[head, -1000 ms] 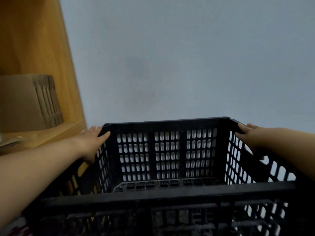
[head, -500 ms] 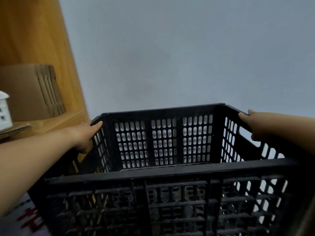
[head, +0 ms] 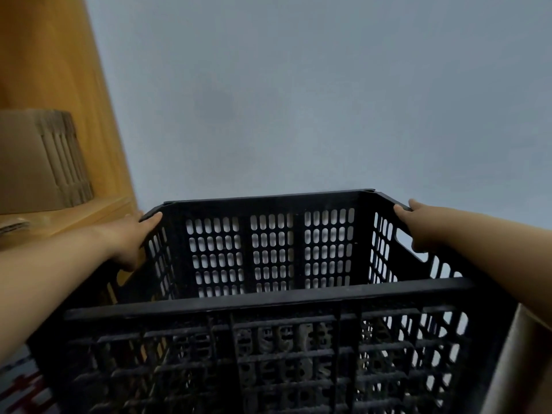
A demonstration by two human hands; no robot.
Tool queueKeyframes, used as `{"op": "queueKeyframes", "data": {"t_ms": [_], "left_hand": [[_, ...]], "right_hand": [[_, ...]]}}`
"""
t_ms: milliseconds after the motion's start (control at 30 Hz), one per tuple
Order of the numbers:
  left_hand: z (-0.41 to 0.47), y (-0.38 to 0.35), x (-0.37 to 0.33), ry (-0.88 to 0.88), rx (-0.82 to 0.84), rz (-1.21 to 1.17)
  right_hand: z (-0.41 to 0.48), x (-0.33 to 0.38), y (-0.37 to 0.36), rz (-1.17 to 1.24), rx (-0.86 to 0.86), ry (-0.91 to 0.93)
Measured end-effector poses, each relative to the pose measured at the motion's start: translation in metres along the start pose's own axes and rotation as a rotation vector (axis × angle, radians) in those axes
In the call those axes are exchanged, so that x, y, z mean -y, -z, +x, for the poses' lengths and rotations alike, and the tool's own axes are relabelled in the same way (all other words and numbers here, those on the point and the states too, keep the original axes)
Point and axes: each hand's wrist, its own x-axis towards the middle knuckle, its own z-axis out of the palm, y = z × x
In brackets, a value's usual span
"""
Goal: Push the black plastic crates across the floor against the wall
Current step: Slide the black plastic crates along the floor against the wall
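One black plastic crate [head: 268, 303] with slotted walls fills the lower half of the head view. Its far wall stands close to a pale grey wall [head: 298, 100]; whether they touch is hidden. My left hand [head: 131, 237] grips the left rim near the far corner, fingers over the top edge. On the opposite rim my right hand [head: 418, 225] holds on beside the far right corner, just above a handle opening. The crate holds nothing that I can see.
A wooden cabinet side [head: 59, 70] rises at the left, right next to the crate. Its shelf [head: 89, 213] carries a cardboard box [head: 35, 162]. A strip of floor with red marks [head: 21, 389] shows at the bottom left.
The crate's near wall has come further into view and its far rim now sits a little higher in the frame. Both hands keep the same hold on the rims.
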Motion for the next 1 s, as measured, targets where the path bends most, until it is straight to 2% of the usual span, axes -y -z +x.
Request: {"op": "queueKeyframes", "data": {"t_ms": [167,433,833,1000], "left_hand": [[0.001,0.001,0.016,-0.024,0.062,-0.198],[0.009,-0.004,0.016,-0.099,-0.088,-0.464],[0.013,-0.006,0.015,-0.062,-0.030,-0.406],[0.004,-0.002,0.013,-0.015,0.019,-0.280]], "right_hand": [[-0.002,-0.006,0.004,0.100,0.064,0.029],[-0.001,-0.001,0.004,0.128,0.019,0.046],[-0.003,-0.002,0.010,0.281,0.031,0.044],[-0.013,0.000,0.013,0.304,0.060,0.050]]}}
